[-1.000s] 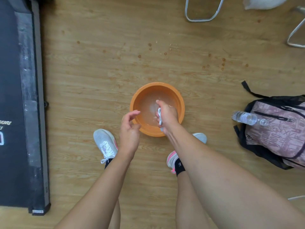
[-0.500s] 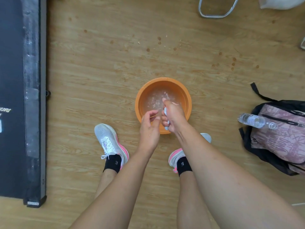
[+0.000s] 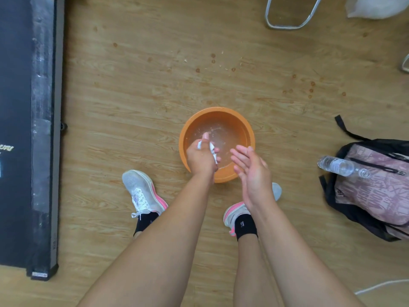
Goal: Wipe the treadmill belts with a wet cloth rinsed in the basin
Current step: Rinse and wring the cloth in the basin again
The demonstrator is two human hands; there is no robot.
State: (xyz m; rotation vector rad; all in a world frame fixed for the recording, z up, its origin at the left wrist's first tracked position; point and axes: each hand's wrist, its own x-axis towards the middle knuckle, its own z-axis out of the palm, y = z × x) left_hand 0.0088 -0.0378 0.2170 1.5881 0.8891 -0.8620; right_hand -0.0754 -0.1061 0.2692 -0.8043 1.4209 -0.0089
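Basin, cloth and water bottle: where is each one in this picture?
basin point(image 3: 218, 110): head view, on the far orange rim.
cloth point(image 3: 213, 151): head view, on the white strip that shows.
water bottle point(image 3: 335, 166): head view, on the clear body.

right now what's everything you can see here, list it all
basin: 1, orange, on the floor at centre, water inside
cloth: 1, white, bunched above the basin
treadmill: 1, black and grey, along the left edge
backpack: 1, pink and black, on the floor at right
water bottle: 1, clear, lying at the backpack's left side
metal frame: 2 partly seen, silver, top and far right edges
plastic bag: 1, white, top right corner
shoes: 2, white and pink, just below the basin
left hand: 1, grips the cloth
right hand: 1, fingers straight, over the basin's right rim
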